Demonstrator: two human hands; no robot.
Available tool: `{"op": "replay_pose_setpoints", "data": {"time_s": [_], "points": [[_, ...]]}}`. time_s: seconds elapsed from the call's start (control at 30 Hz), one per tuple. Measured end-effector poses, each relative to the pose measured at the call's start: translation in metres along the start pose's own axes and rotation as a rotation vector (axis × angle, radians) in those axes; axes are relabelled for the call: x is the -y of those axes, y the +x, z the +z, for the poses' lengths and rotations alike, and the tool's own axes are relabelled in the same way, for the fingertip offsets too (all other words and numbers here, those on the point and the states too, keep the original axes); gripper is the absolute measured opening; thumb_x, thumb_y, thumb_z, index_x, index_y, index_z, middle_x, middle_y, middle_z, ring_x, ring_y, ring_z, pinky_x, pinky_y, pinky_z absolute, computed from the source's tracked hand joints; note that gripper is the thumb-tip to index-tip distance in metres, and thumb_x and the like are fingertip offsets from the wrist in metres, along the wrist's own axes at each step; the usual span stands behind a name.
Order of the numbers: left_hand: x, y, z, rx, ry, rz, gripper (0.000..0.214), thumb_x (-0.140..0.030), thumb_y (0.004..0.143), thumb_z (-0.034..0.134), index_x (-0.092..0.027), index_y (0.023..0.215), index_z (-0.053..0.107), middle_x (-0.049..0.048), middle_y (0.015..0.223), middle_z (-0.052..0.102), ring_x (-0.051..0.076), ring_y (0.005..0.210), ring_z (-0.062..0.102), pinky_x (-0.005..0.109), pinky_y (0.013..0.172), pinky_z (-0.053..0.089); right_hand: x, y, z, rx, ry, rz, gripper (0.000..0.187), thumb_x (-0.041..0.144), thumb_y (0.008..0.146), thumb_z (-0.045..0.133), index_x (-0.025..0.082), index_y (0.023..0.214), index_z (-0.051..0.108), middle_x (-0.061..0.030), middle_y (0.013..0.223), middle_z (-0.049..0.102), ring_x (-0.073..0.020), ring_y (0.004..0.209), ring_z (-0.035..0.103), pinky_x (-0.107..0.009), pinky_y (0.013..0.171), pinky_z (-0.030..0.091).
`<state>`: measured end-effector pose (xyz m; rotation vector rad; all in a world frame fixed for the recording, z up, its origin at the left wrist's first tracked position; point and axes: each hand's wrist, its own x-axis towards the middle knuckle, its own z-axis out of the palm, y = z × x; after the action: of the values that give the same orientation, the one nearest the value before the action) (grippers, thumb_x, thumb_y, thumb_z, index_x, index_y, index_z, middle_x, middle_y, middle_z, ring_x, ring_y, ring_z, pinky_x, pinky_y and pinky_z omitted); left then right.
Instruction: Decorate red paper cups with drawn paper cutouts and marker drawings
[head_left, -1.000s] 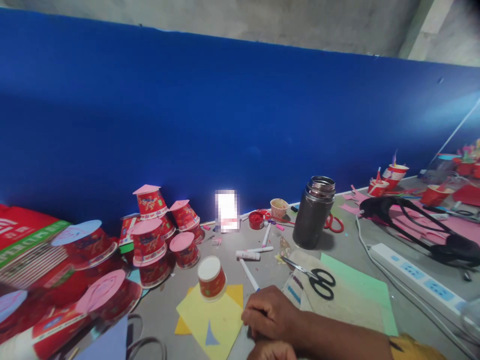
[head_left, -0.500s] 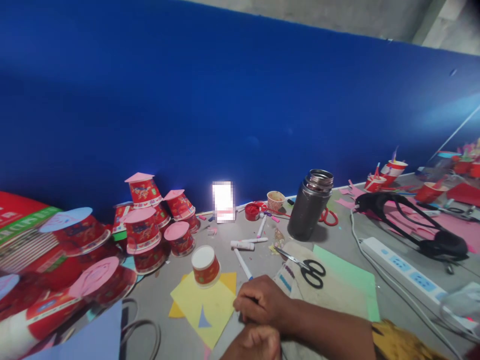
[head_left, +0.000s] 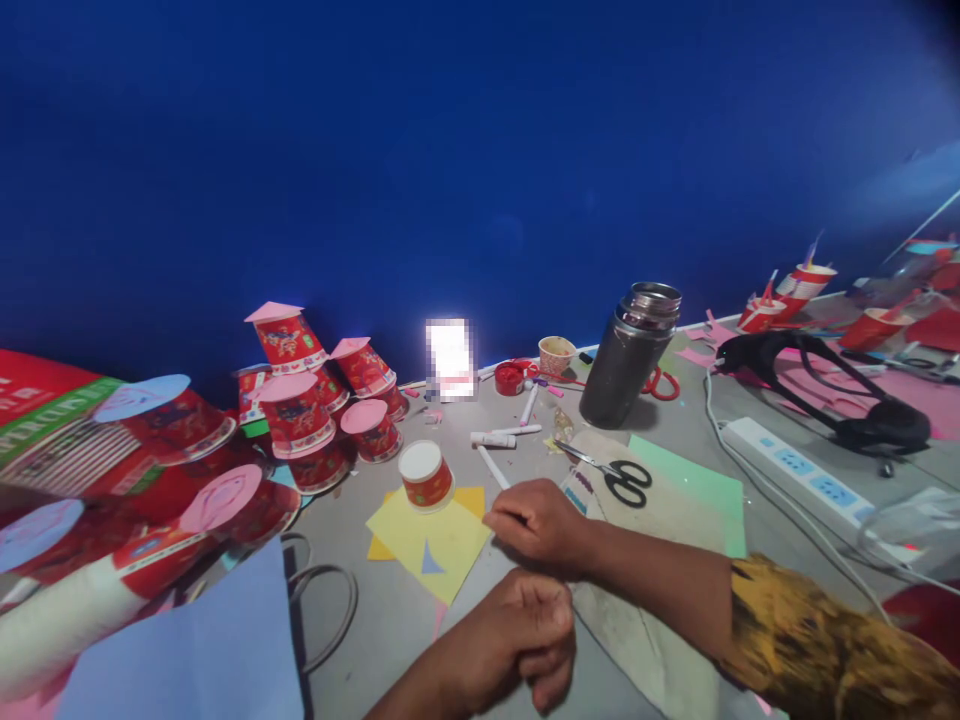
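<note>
My left hand [head_left: 534, 640] and right hand [head_left: 536, 522] have their fingers curled together. Yellow paper [head_left: 405, 535] lies just left of my right hand, carrying an inverted red cup [head_left: 427, 486]. Scissors [head_left: 616, 469] lie beyond that hand, rightward.

Grey table [head_left: 390, 625], red cups [head_left: 296, 425], dark flask [head_left: 622, 370], yellow paper [head_left: 401, 525], power strip [head_left: 811, 478]

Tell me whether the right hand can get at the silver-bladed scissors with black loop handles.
Probably yes: the right hand is close by, and the scissors lie uncovered just beyond its forearm, with nothing upright standing between.
</note>
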<state>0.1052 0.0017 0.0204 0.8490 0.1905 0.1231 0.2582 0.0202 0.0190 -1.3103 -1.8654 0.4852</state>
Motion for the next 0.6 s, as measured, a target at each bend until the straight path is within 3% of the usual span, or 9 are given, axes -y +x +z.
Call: {"op": "replay_pose_setpoints", "data": {"time_s": [0.17,0.27,0.47,0.6], "points": [[-0.003,0.0,0.0,0.001,-0.017,-0.008,0.06,-0.063,0.078,0.083,-0.022,0.057,0.045,-0.0095,0.042,0.032,0.009,0.037,0.041,0.024,0.044,0.032,-0.002,0.01,-0.01,-0.278,0.194,0.332,0.03,0.034,0.097,0.053,0.021,0.071,0.061,0.0017,0.062,0.064,-0.0117,0.056,0.055,-0.024,0.059,0.039],[-0.004,0.0,0.0,0.021,-0.008,-0.05,0.059,-0.061,0.078,0.084,-0.021,0.058,0.046,-0.0095,0.043,0.033,0.009,0.038,0.043,0.025,0.046,0.033,-0.011,0.018,-0.019,-0.37,0.327,0.413,0.027,0.043,0.095,0.055,0.021,0.083,0.064,0.003,0.062,0.064,-0.0118,0.049,0.052,-0.024,0.051,0.039],[-0.005,-0.001,0.002,0.011,0.029,-0.063,0.057,-0.059,0.078,0.085,-0.021,0.059,0.046,-0.0095,0.044,0.035,0.009,0.039,0.043,0.024,0.046,0.031,-0.023,0.023,-0.028,-0.283,0.141,0.46,0.028,0.042,0.098,0.05,0.021,0.086,0.064,0.0007,0.07,0.069,-0.0134,0.056,0.058,-0.025,0.057,0.045],[-0.005,-0.001,0.005,-0.006,0.056,-0.053,0.058,-0.06,0.077,0.085,-0.021,0.059,0.045,-0.0094,0.044,0.035,0.009,0.039,0.042,0.024,0.045,0.03,-0.015,0.022,-0.026,-0.196,0.004,0.436,0.012,0.032,0.086,0.072,0.021,0.091,0.07,0.0012,0.075,0.072,-0.0168,0.07,0.064,-0.028,0.07,0.044]]}}
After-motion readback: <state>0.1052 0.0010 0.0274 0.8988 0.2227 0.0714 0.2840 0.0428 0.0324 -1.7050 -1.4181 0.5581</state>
